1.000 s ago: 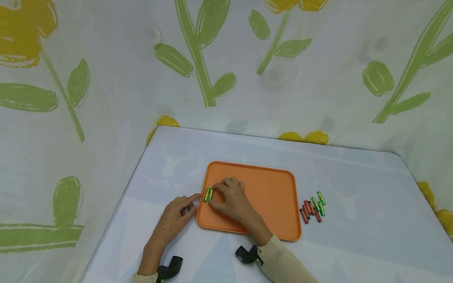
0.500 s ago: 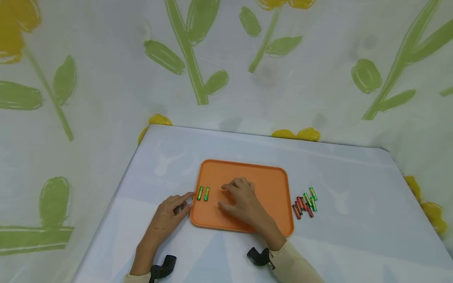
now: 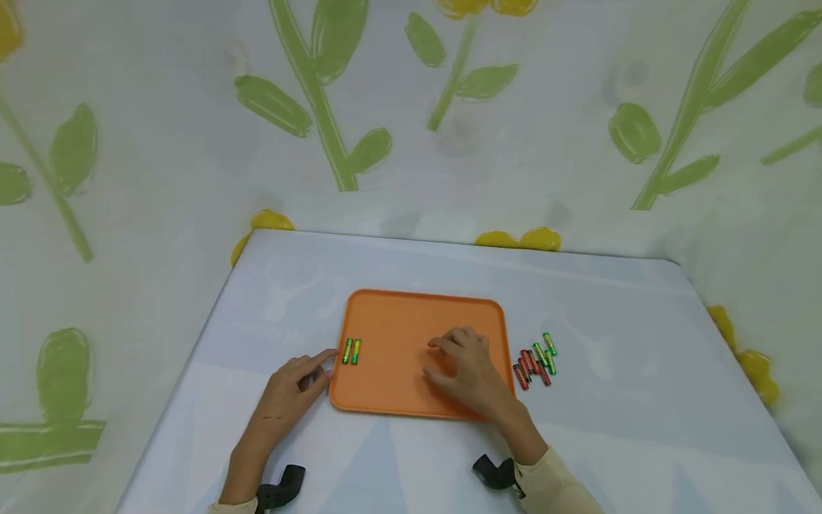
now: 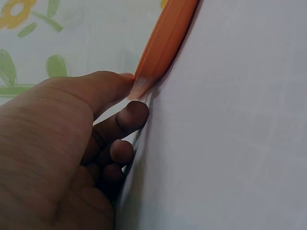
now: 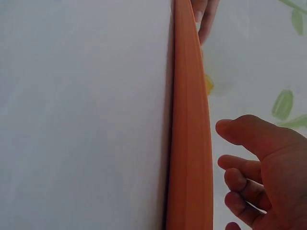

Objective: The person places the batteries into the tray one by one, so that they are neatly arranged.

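Note:
An orange tray (image 3: 411, 303) lies on the table, and two green-and-yellow batteries (image 3: 351, 351) stand out side by side near its left edge. My left hand (image 3: 285, 396) touches the tray's left rim with thumb and fingertips; in the left wrist view the thumb (image 4: 112, 88) meets the rim while the other fingers are loosely bent below. Over the right half of the tray is my right hand (image 3: 472, 371), its thumb and fingers apart with nothing between them. The right wrist view shows this hand (image 5: 268, 167) beside the tray's side wall (image 5: 192, 143).
Just off the tray's right edge, several red batteries (image 3: 528, 365) and a few green batteries (image 3: 546, 351) lie loosely grouped on the pale table (image 3: 616, 400). A cloth with a flower print (image 3: 449, 171) hangs behind the table. Black wrist mounts (image 3: 282, 487) sit on both wrists.
My right hand has let go beside the second green battery and moved right across the tray. The left hand keeps its place at the rim. The head view has shifted slightly right.

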A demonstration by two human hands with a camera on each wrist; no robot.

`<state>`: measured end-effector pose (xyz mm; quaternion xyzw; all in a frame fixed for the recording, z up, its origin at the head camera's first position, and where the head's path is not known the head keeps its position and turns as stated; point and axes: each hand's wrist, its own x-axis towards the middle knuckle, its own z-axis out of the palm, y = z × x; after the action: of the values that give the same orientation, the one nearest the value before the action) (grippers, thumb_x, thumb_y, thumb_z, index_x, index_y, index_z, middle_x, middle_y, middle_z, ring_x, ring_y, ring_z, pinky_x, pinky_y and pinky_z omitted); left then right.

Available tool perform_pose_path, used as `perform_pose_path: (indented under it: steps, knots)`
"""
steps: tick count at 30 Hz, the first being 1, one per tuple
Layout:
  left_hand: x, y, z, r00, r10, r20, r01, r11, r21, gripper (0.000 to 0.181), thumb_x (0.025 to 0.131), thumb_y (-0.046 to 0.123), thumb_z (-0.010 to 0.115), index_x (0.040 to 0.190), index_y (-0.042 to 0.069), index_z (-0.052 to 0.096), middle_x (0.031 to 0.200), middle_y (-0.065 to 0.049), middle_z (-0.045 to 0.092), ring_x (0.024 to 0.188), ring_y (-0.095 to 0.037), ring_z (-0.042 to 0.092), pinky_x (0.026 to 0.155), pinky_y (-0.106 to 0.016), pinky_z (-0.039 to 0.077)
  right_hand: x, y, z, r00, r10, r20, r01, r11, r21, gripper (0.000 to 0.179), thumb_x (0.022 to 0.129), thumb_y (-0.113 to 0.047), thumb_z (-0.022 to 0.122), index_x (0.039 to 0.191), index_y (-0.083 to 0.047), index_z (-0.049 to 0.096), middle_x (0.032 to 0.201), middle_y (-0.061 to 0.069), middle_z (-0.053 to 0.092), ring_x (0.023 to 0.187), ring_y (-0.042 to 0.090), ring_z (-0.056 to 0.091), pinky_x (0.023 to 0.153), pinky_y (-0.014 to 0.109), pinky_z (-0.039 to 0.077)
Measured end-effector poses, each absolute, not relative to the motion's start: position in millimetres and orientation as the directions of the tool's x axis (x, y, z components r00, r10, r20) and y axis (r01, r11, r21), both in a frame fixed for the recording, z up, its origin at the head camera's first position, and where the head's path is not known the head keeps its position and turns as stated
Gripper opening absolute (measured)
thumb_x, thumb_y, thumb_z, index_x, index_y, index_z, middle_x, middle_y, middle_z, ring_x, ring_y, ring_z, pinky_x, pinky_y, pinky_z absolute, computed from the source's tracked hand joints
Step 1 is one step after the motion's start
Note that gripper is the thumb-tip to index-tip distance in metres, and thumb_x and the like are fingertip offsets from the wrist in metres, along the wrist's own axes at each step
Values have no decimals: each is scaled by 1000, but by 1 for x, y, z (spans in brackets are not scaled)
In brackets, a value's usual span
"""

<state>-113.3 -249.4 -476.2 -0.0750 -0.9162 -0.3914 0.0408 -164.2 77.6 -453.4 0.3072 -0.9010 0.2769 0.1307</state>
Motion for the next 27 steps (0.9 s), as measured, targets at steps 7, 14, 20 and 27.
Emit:
perform_pose_path:
  steps: [7,14,20,27]
  knots:
    - [-111,-254,-473,-989,91,113,144,684,715,38,96,25,71,134,23,67,79,11,52,73,-10,43,62,-26,39,-162,97,-459,-797,-443,411,-599,669,-440,37,77,-21,88,107,-6,73,97,3,58,96,22,48,82,44,33]
    - [-110,-261,-475,-993,71,94,117,699,706,38,97,28,69,135,27,65,80,11,53,73,-10,44,63,-26,40,-162,116,-458,-774,-433,463,-624,648,-436,38,74,-16,89,108,-5,73,97,3,57,93,22,48,76,43,29]
    - [-109,-266,-476,-994,73,82,110,698,708,39,97,30,68,135,25,65,80,10,53,73,-11,44,62,-26,40,-162,135,-457,-760,-418,497,-631,655,-415,40,72,-11,90,106,-3,72,95,4,56,93,25,48,77,45,31]
    - [-105,-269,-474,-995,60,75,96,707,701,38,97,28,69,135,24,66,81,10,54,73,-11,44,62,-26,40,-159,155,-452,-789,-387,477,-595,672,-441,40,73,-8,88,108,1,71,96,10,58,96,29,48,81,50,29]
